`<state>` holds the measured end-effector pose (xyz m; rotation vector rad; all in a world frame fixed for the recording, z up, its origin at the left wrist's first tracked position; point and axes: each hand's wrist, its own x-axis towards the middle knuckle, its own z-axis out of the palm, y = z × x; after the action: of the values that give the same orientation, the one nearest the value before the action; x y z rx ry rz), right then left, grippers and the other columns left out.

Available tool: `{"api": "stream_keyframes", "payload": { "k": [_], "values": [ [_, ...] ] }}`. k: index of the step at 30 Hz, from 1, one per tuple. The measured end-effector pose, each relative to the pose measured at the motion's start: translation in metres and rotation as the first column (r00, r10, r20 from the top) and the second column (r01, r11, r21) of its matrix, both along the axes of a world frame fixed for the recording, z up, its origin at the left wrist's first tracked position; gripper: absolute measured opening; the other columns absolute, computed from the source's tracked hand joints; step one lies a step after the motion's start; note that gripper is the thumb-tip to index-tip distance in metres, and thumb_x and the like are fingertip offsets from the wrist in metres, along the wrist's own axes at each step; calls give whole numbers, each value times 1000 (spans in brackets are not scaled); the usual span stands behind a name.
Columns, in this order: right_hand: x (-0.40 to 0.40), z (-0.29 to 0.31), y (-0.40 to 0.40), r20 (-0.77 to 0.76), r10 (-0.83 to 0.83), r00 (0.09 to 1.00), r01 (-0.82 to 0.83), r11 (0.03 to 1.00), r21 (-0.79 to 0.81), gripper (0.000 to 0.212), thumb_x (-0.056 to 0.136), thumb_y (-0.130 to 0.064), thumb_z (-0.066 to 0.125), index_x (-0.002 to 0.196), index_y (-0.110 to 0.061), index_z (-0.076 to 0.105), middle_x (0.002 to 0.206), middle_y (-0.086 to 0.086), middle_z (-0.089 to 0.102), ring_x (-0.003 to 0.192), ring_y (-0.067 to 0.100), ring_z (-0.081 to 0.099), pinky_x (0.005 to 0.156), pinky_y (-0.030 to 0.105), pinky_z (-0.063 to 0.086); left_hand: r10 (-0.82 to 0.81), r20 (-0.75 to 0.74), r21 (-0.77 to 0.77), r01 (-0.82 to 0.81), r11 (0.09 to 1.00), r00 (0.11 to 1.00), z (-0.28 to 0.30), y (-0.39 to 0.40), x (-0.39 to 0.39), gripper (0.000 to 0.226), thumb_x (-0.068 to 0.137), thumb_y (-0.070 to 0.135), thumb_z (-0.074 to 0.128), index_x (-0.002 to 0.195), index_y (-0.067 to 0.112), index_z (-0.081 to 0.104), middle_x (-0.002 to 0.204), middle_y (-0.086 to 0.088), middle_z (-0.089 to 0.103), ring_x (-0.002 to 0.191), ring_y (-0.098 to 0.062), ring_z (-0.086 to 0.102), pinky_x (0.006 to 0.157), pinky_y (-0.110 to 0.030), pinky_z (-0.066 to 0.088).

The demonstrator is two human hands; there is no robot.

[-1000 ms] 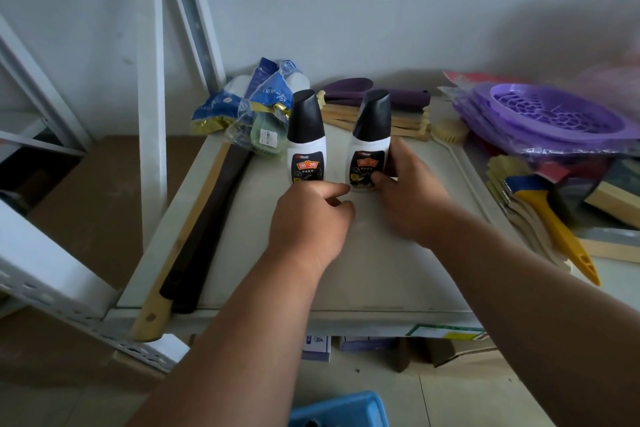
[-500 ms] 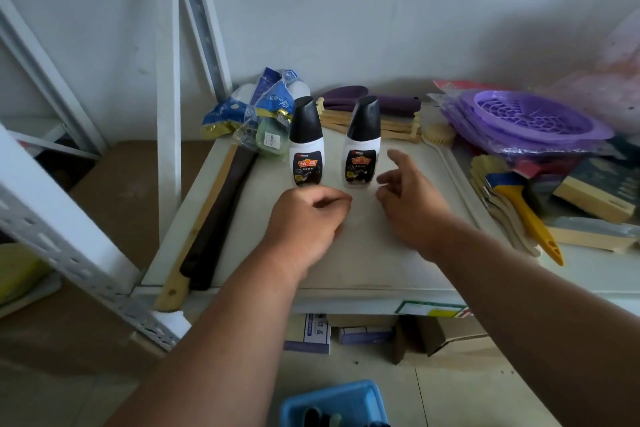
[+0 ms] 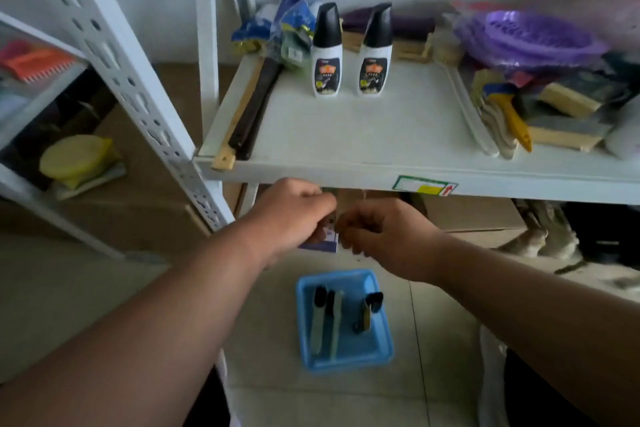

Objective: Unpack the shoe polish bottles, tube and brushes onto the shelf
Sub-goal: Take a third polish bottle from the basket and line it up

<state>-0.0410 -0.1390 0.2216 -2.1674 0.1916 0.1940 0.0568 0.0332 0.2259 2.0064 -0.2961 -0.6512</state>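
Observation:
Two white shoe polish bottles with black caps stand upright side by side on the white shelf (image 3: pixel 363 135), the left bottle (image 3: pixel 326 55) and the right bottle (image 3: pixel 375 55). On the floor below lies a blue tray (image 3: pixel 381 347) holding two long brushes (image 3: pixel 325 317) and a small tube with a black cap (image 3: pixel 369 312). My left hand (image 3: pixel 291 215) and my right hand (image 3: pixel 384 236) hang below the shelf's front edge, above the tray, fingers curled and empty.
A long dark-bristled wooden brush (image 3: pixel 249 114) lies along the shelf's left edge. Blue packets (image 3: pixel 277 31) sit behind the bottles. Purple basins (image 3: pixel 530 38), paintbrushes (image 3: pixel 509 118) and wooden-backed brushes crowd the right. Cardboard boxes (image 3: pixel 474 215) stand under the shelf. A perforated post (image 3: pixel 138 90) rises at left.
Both hands have left the bottles and dropped from the shelf top to below its front edge. My view has tilted down, bringing the blue tray on the floor into sight.

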Motion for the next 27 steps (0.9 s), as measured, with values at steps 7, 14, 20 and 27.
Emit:
{"api": "stream_keyframes", "payload": {
  "k": [7, 14, 20, 27],
  "values": [
    [-25, -126, -20, -367, -68, 928, -6, 980, -198, 18, 93, -17, 66, 107, -29, 69, 100, -2, 73, 74, 12, 73, 57, 18, 56, -131, -151, 306, 173, 936, 980, -85, 19, 1, 30, 94, 32, 65, 75, 11, 75, 70, -10, 77, 65, -22, 69, 77, -44, 64],
    [-25, -229, -39, -522, -25, 852, -271, 833, -482, 67, 92, -11, 59, 152, -33, 40, 131, 7, 50, 110, 28, 60, 91, 39, 56, -360, -219, 607, 415, 678, 907, -166, 4, 17, 26, 97, 30, 64, 84, 10, 72, 77, -8, 68, 70, -23, 63, 60, -31, 45],
    [-25, -286, -26, -538, 11, 843, -343, 782, -520, 48, 90, -14, 59, 133, -34, 54, 116, 2, 48, 94, 26, 64, 78, 45, 60, -402, -342, 618, 525, 585, 849, -202, 3, 19, 24, 98, 29, 63, 104, 10, 76, 100, -11, 75, 86, -26, 70, 74, -33, 55],
    [-9, -285, -48, -376, -53, 925, -164, 838, -521, 40, 84, 0, 56, 100, -36, 64, 96, -4, 49, 74, 16, 58, 66, 39, 59, -351, -317, 645, 471, 602, 881, -203, 10, 31, 26, 101, 24, 61, 116, 10, 76, 111, -13, 76, 93, -27, 71, 85, -36, 60]
  ]
}}
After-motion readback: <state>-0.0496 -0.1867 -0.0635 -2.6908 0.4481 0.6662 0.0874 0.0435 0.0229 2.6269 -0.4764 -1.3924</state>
